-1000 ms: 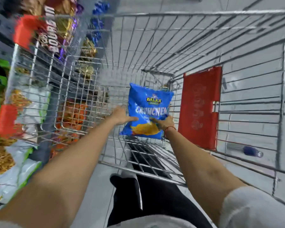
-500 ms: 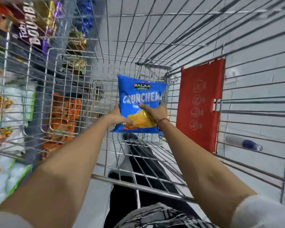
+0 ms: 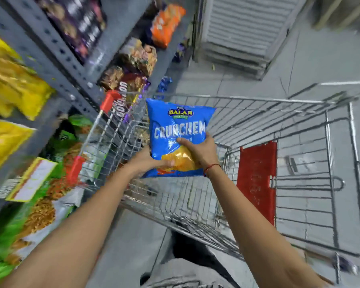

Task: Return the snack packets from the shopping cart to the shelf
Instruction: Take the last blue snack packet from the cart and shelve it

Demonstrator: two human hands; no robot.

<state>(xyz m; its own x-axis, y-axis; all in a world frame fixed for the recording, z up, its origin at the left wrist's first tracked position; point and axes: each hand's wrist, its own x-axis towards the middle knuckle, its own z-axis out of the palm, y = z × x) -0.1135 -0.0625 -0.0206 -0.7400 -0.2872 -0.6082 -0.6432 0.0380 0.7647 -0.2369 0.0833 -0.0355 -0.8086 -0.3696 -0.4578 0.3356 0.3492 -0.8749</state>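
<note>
Grey shelf (image 3: 50, 44) of snack bags flanks the wire shopping cart (image 3: 258, 113); left hand (image 3: 148, 161) and right hand (image 3: 200, 151) both grip the blue Balaji Crunchem packet (image 3: 177, 129) above the cart's left edge.

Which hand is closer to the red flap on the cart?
Right. The right hand grips the blue Crunchem packet just beside the red flap; the left hand holds the packet's far side, toward the shelf.

Left shelf (image 3: 56, 50) smeared by motion; yellow packets (image 3: 13, 88) and green packets (image 3: 6, 235) run off the left edge, labels unreadable. Blue packet (image 3: 176, 140): small print hidden under right hand (image 3: 197, 151), lower left corner behind left hand (image 3: 148, 163). Cart (image 3: 258, 113) cut off at the right.
</note>
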